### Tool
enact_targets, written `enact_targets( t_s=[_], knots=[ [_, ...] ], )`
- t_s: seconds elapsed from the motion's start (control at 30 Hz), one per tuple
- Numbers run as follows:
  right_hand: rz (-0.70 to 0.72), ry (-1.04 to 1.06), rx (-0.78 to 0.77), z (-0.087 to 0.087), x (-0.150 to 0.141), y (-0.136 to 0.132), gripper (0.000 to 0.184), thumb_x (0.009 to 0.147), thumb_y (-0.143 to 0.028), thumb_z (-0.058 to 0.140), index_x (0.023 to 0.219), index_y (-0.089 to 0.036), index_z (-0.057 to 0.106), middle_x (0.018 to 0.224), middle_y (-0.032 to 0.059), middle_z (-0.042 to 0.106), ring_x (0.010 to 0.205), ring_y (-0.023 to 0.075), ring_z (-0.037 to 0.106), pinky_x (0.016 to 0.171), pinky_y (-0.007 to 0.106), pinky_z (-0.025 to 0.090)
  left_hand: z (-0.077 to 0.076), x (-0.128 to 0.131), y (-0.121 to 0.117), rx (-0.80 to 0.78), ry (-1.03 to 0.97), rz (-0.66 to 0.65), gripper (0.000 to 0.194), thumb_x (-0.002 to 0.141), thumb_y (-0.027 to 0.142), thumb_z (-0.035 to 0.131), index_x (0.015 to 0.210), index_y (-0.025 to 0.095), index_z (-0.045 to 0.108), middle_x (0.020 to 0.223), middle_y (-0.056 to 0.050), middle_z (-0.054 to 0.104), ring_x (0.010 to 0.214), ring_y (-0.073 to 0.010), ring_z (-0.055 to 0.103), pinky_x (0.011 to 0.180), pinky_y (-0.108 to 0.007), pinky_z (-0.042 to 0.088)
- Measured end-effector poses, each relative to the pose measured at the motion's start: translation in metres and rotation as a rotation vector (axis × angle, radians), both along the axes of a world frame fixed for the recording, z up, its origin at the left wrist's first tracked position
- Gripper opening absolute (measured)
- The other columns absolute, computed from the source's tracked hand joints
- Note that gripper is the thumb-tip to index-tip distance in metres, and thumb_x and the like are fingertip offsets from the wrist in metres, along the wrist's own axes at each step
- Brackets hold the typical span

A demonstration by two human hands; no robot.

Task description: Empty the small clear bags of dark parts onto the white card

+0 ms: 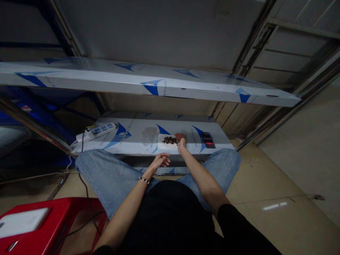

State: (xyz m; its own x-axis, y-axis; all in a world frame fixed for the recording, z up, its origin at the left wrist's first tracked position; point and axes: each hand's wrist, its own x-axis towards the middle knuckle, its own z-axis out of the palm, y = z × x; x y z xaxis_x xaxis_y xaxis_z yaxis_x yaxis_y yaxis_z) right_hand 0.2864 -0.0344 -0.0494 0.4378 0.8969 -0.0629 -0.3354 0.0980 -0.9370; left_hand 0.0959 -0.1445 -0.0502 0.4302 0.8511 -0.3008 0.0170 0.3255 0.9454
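Resting right hand (pixel 181 141) beside small dark-brown pieces (pixel 169 140) spread on flat white sheet (pixel 160 142), likely for containment, with grip impossible to tell, and holding left hand (pixel 160 161) near, grip loosely apart.

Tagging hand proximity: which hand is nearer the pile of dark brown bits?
Right. The right hand is at the right edge of the pile; contact is unclear. The left hand is apart from it, nearer the body, by the shelf's front edge.

Brown pieces (pixel 169 140) too small for identification
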Motion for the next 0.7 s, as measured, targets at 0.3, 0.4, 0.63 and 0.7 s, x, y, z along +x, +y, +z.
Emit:
enact_targets(
  t_s=[0.3, 0.4, 0.63, 0.7],
  knots=[
    [-0.081, -0.491, -0.082, 0.001, 0.040, 0.018, 0.026, 0.088, -0.025, 0.040, 0.095, -0.018, 0.065, 0.103, 0.0101, 0.076, 0.102, 0.0191, 0.069, 0.095, 0.034, 0.054, 0.005, 0.000, -0.003, -0.001, 0.007, -0.007, 0.029, 0.087, 0.020, 0.057, 0.115, 0.014, 0.063, 0.085, -0.008, 0.073, 0.064, -0.0124, 0.068, 0.057, -0.020, 0.050],
    [-0.068, -0.598, -0.103, 0.003, 0.062, 0.016, 0.021, 0.082, -0.018, 0.050, 0.090, -0.017, 0.070, 0.109, 0.0124, 0.074, 0.114, 0.0228, 0.065, 0.107, 0.037, 0.046, 0.005, 0.001, -0.003, -0.001, 0.021, -0.003, 0.031, 0.086, 0.017, 0.054, 0.115, 0.013, 0.063, 0.085, -0.008, 0.073, 0.063, -0.0124, 0.068, 0.056, -0.021, 0.050],
    [0.124, -1.307, -0.123, -0.010, 0.086, -0.014, 0.046, 0.086, -0.013, 0.054, 0.129, -0.021, 0.068, 0.144, 0.0137, 0.059, 0.138, 0.0260, 0.049, 0.115, 0.038, 0.033, 0.006, 0.000, -0.004, 0.009, 0.033, -0.015, 0.031, 0.085, 0.019, 0.055, 0.115, 0.014, 0.064, 0.085, -0.008, 0.074, 0.064, -0.0132, 0.068, 0.056, -0.021, 0.050],
    [0.143, -1.455, -0.137, -0.012, 0.087, -0.021, 0.050, 0.089, -0.011, 0.050, 0.137, -0.018, 0.063, 0.146, 0.0171, 0.057, 0.139, 0.0267, 0.049, 0.114, 0.039, 0.034, 0.005, 0.000, -0.004, 0.008, 0.038, -0.014, 0.032, 0.085, 0.019, 0.056, 0.115, 0.014, 0.064, 0.085, -0.008, 0.073, 0.065, -0.0132, 0.068, 0.056, -0.021, 0.050]
  ],
)
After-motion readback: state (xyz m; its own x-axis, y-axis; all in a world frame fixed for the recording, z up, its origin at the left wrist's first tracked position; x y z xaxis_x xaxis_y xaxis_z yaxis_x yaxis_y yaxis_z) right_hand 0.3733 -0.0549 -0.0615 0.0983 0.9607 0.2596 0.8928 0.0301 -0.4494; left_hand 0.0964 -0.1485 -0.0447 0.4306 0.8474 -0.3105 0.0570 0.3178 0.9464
